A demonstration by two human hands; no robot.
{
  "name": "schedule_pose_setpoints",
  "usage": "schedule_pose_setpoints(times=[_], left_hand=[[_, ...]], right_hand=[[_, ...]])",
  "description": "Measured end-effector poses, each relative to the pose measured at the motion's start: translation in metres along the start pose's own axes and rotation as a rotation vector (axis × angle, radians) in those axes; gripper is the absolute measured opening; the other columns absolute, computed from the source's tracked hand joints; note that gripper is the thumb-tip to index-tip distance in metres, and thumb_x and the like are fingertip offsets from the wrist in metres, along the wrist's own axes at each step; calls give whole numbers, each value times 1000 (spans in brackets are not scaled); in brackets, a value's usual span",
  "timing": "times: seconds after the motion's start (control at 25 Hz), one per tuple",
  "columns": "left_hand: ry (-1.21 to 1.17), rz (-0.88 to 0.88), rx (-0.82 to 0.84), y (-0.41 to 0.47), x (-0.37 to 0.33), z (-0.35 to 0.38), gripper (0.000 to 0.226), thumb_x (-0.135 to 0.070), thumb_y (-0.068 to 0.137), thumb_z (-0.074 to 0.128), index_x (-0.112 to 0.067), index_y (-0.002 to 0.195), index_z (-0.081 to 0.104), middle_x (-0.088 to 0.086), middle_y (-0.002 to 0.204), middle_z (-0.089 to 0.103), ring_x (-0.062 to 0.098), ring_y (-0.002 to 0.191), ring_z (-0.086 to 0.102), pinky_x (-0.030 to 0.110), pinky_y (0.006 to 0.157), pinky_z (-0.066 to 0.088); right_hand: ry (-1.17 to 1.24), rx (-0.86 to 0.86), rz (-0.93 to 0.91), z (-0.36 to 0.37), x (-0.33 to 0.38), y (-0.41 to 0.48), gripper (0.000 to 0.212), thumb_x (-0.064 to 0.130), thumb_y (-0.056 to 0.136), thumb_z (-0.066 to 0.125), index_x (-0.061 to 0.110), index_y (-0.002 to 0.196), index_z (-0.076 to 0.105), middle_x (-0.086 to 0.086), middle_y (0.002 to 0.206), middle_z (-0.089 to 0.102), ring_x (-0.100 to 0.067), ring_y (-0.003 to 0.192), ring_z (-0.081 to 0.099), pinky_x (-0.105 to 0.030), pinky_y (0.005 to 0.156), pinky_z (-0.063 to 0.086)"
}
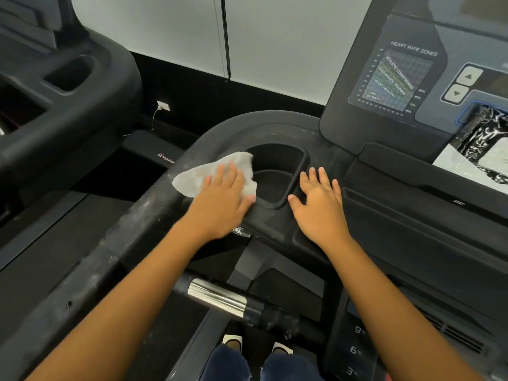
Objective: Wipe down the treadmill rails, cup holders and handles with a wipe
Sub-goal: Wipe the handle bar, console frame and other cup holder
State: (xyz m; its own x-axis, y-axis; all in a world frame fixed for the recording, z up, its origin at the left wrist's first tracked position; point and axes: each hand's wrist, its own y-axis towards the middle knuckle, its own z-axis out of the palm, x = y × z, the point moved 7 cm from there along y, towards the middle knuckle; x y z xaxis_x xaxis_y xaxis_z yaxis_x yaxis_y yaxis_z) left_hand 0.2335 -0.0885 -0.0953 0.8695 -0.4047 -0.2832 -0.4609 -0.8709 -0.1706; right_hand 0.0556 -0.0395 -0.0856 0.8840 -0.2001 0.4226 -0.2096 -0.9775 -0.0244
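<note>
At 6 o'clock, a black crossbar handle with a shiny chrome sleeve (217, 298) looks unwiped. From 8 o'clock a dusty black plastic side rail (132, 229) climbs to centre, streaked grey, so most of the wiping seems left. At centre the left hand (220, 199), fingers flat, presses a crumpled white wipe (189, 178) onto the rail beside the deep black cup holder (277, 171). The right hand (319, 204) rests spread on the holder's 3 o'clock rim. The holder's floor is perhaps too dark to judge. A crinkled black packet (483, 138) at 3 o'clock is cut off.

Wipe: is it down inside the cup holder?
No, the left hand presses the wipe flat on the rail beside the cup holder.
</note>
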Motion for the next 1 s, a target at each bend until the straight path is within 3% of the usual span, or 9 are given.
schedule_pose_setpoints(times=[0.04,0.12,0.2,0.28,0.36,0.48,0.64,0.88,1.0], left_hand=[[43,29,28,-1,2,11,57,-37,103,28,-6,150,21,11,158,21,29,147,11,43,117,12],[12,100,-88,-5,5,2,50,-38,102,24,-7,134,46,10,142,45,29,138,32,35,112,21],[94,216,-192,-1,0,-8,52,-40,98,17,-10,105,59,7,108,62,27,107,55,34,98,36],[268,321,-183,15,-3,-10,56,-38,97,14,-11,88,62,4,89,66,25,87,58,37,92,40],[381,437,-123,29,1,-15,58,-37,98,14,-13,84,65,1,86,68,22,84,58,35,95,36],[440,604,-26,42,15,-21,58,-32,98,16,-13,94,71,-2,104,68,15,101,58,28,112,19],[470,602,-15,49,13,-18,67,-32,95,10,-11,94,73,1,114,67,14,121,49,24,116,3],[426,427,-90,40,5,-15,74,-37,91,7,-5,76,71,7,82,70,23,94,55,36,96,39],[560,304,-108,32,-15,-5,60,-32,101,17,-9,78,67,8,83,67,31,93,55,38,77,43]], right_hand=[[-1,4,0,0,-1,0,59,33,99,44,12,151,24,-5,160,15,-15,148,-2,-35,118,-6],[5,0,1,1,-1,0,58,33,99,44,12,151,25,-5,160,15,-15,149,-2,-35,118,-6],[9,-3,3,0,-1,0,58,33,99,44,12,150,26,-5,160,15,-15,149,-2,-35,118,-6],[13,2,2,1,-1,0,58,33,99,44,12,150,26,-5,160,15,-15,148,-2,-35,118,-6],[13,2,2,0,-1,0,58,33,99,44,13,150,25,-4,160,15,-15,148,-2,-35,118,-6],[13,2,5,1,-1,1,57,33,100,43,12,150,26,-5,160,15,-15,148,-1,-35,119,-5],[16,1,19,0,0,0,57,34,100,43,12,150,26,-4,160,16,-15,149,-1,-35,118,-6],[10,6,-1,-1,-1,-2,57,33,100,42,12,150,25,-5,160,16,-15,149,-1,-35,119,-5],[18,17,-12,0,-1,-3,56,33,100,42,13,150,26,-4,160,16,-15,148,-1,-35,119,-4]])
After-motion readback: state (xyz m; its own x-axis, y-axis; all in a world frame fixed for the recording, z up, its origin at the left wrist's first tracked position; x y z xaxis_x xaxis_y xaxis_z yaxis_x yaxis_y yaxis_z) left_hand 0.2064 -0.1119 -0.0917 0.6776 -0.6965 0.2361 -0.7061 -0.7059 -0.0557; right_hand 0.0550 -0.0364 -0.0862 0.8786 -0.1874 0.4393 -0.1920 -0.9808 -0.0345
